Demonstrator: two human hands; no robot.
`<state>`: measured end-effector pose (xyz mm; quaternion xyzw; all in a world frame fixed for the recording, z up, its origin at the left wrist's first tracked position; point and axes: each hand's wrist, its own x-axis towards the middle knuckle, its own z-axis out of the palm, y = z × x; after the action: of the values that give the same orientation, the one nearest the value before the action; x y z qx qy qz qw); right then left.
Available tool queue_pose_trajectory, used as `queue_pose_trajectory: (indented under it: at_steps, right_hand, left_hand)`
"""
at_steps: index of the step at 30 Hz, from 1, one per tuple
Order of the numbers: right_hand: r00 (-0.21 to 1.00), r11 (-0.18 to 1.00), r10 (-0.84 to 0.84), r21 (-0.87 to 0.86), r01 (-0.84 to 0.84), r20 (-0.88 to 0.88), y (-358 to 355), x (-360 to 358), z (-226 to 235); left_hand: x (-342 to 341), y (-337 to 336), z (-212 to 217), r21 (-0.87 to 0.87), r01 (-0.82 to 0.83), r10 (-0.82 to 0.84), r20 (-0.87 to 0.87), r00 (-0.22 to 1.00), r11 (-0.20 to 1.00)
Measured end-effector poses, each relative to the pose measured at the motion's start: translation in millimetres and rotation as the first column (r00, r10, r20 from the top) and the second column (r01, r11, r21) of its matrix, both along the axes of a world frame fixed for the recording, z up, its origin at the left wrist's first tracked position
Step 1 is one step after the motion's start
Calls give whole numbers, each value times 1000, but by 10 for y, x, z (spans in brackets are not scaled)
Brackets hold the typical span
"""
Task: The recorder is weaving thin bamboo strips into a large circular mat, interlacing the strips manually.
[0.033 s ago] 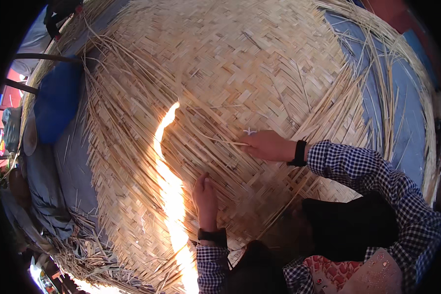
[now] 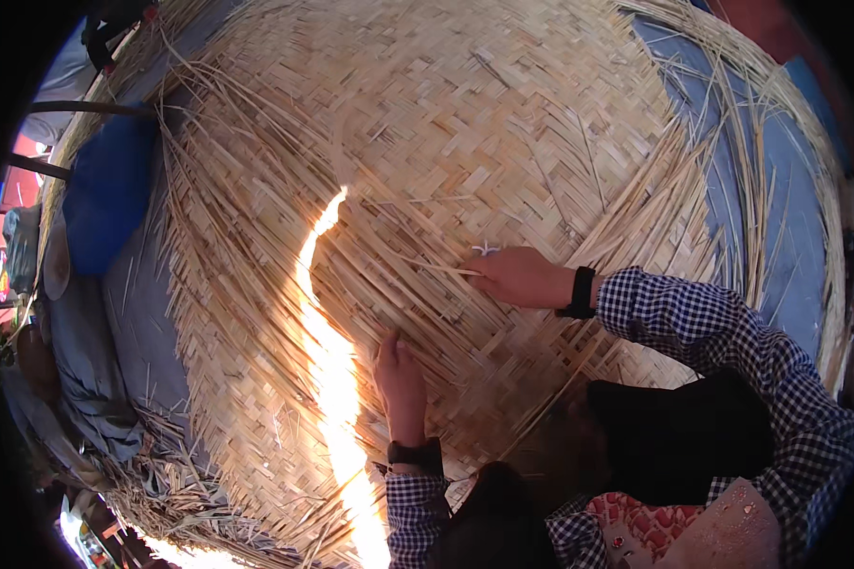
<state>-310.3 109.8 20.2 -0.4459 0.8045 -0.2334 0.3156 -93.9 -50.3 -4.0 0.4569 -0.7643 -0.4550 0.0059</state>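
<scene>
big woven mat (image 2: 465, 123) of pale flat strips fills most of the view, spread over a blue-grey sheet (image 2: 778, 209) that shows along the right and left edges. loose unwoven strips fan out from the mat's border on both sides. a bright streak of sunlight (image 2: 327, 370) runs down across the weave from the middle toward the bottom.

left hand (image 2: 400, 379) lies on the mat just right of that sunlit streak, fingers pointing up and pressed onto the strips — looks flat against the weave, can't tell if it's pinching anything. right hand (image 2: 517, 277) is further up and to the right, well apart from the left, fingers closed on a single thin strip (image 2: 436, 266) that sticks out to the left over the weave. both wrists have black bands, and the sleeves are a dark blue and white check.

off to the left there's a blue cushion-like thing (image 2: 109, 190) lying just beside the mat's frayed edge.
</scene>
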Motion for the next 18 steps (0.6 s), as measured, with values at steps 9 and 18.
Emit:
queue_pose_trajectory:
  at_steps: [9,18]
  right_hand:
    - [514,906,-381,198,375,769,-191,2,195]
    - [483,977,-208,206,59,851,-257,-167,213]
  left_hand:
    - [-129,17,332,533,-39,197,-243,950,845]
    - [-95,-84,307,200,43,-13,-147,989,979]
